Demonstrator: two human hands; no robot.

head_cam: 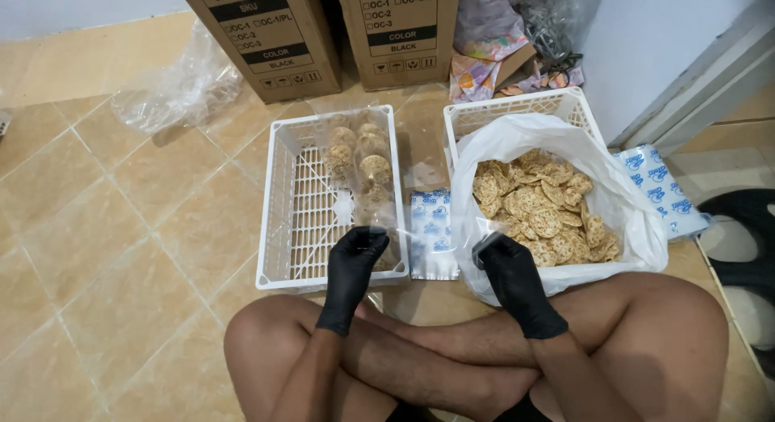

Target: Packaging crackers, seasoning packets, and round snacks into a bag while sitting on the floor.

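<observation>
**Mia:** What are the two hands doing?

**Ben:** Both wear black gloves. The left hand (353, 260) is in the middle of the frame, at the near edge of the left white basket (278, 220). Its fingers are closed on the end of a clear plastic bag (420, 228). The right hand (510, 272) has its fingers pinched on the other end of that same bag, just in front of the big bag of crackers.

**Mia:** Where is the clear bag, then?

**Ben:** It is stretched between the two hands, low in the middle of the frame. It is so see-through that I cannot tell if anything is inside it.

**Mia:** What is in the left basket?

**Ben:** A long clear pack of round crackers (363, 163) lies in its right half. The rest shows bare slats.

**Mia:** And on the right?

**Ben:** A white basket (517, 111) holds a big white plastic bag (630, 220), open at the top and full of round brown crackers (545, 208).

**Mia:** What sits between the baskets?

**Ben:** A flat blue and white packet (432, 228) on the tan tile floor (121, 252). More blue and white packets (666, 188) lie at the right of the frame. Two brown cardboard boxes (274, 34) stand at the top.
</observation>
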